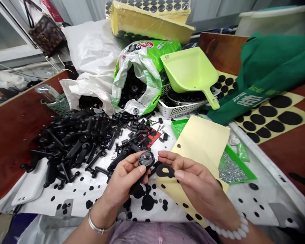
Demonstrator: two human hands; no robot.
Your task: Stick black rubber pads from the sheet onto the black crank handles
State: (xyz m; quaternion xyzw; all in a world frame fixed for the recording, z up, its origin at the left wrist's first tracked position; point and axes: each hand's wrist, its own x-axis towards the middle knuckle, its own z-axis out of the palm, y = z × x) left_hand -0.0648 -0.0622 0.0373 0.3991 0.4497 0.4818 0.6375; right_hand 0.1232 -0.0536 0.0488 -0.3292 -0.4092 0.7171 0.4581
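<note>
My left hand (128, 174) is closed around a black plastic part with a round end (146, 160), its dished face turned up and some small metal inside. Between the thumb and fingers of my right hand (195, 179) is a black foam pad (165, 171) with a hole through which yellow shows. The pad and the plastic part are apart, side by side. Under my right hand lies a yellow backing sheet (200, 135) with a few black dots on it. Loose black discs (147, 202) are scattered on the white table cover below my hands.
A heap of black plastic arms (73, 142) covers the left. Behind are an open green-and-white bag (137, 78), a white basket (171, 110) and a lime dustpan (190, 71). A green tray (244, 179) of small metal pieces and sheets of black discs (274, 115) lie right.
</note>
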